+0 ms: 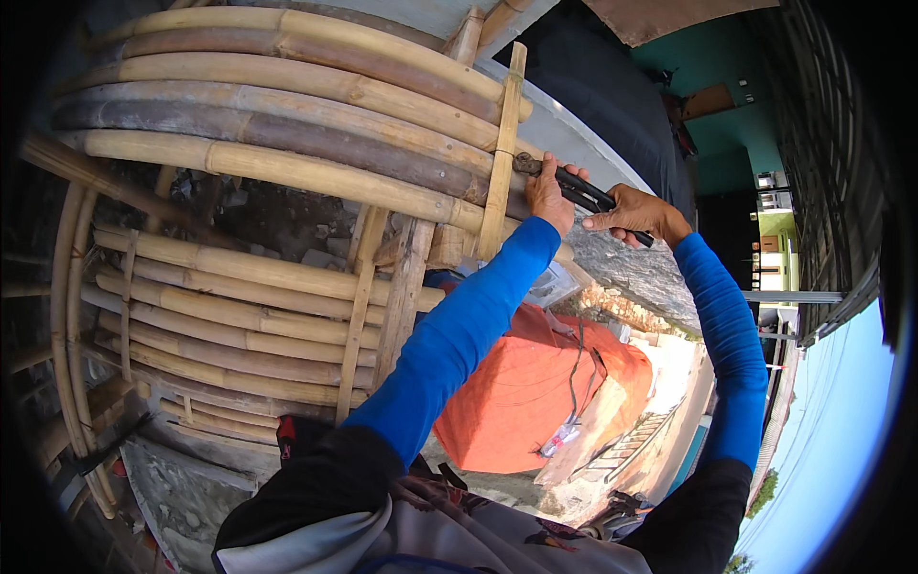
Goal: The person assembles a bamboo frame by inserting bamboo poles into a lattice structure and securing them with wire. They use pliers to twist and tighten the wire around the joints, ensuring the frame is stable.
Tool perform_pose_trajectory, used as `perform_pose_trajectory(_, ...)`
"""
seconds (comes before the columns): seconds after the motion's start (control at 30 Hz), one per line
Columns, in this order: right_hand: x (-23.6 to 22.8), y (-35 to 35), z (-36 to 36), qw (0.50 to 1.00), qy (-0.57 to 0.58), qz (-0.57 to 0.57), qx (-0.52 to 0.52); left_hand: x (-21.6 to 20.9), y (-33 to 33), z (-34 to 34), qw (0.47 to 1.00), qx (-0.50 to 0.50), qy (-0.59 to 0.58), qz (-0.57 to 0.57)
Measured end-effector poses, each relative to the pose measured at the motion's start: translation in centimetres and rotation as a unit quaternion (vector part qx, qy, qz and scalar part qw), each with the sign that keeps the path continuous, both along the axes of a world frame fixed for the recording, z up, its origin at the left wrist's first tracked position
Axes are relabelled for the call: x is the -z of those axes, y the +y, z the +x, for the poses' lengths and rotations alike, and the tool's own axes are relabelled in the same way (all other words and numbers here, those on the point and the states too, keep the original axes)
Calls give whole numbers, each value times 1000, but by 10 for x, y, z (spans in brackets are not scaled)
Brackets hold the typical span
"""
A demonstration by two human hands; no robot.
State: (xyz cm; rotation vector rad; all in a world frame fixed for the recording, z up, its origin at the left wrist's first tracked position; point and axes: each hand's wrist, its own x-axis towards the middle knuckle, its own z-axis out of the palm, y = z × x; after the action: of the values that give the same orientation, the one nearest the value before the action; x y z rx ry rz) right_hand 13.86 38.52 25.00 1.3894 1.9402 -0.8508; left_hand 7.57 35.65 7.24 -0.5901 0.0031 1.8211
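Note:
Both my hands are on a dark pair of pincers (pixel 589 197) with long black handles. The head of the pincers is by the ends of the bamboo poles (pixel 335 172), beside an upright bamboo strip (pixel 500 158) that crosses them. My left hand (pixel 549 199) is closed around the tool close to its head. Farther back, my right hand (pixel 633 214) grips the handles, with the thumb stretched along them. Whether the jaws bite on anything is too small to tell.
More bamboo poles (pixel 239 306) form a lower platform at left, with a wooden post (pixel 406 287) next to it. Below my arms lies an orange tarp (pixel 516 402) over something bulky. A rough grey wall (pixel 641 268) and a dark cloth (pixel 612 86) are beyond my hands.

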Motion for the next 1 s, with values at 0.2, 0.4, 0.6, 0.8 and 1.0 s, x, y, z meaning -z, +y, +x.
perform_pose_trajectory(0.2, 21, -44, 17, 841, -76, 436, -312, -37, 3, -6, 987, 6, -51, -154)
perform_pose_trajectory(0.4, 51, -9, 39, 846, -29, 385, -367, -30, 10, -2, 985, 26, -25, -170)
perform_pose_trajectory(0.6, 17, 19, 18, 986, -19, -115, 121, -15, -1, 8, 998, 47, 0, -48)
perform_pose_trajectory(0.8, 19, 27, 25, 989, -23, 92, -117, -24, 15, 8, 989, 20, -31, -142)
perform_pose_trajectory(1.0, 71, -25, 55, 769, -60, 510, -380, -33, 16, 5, 964, 38, 40, -261)
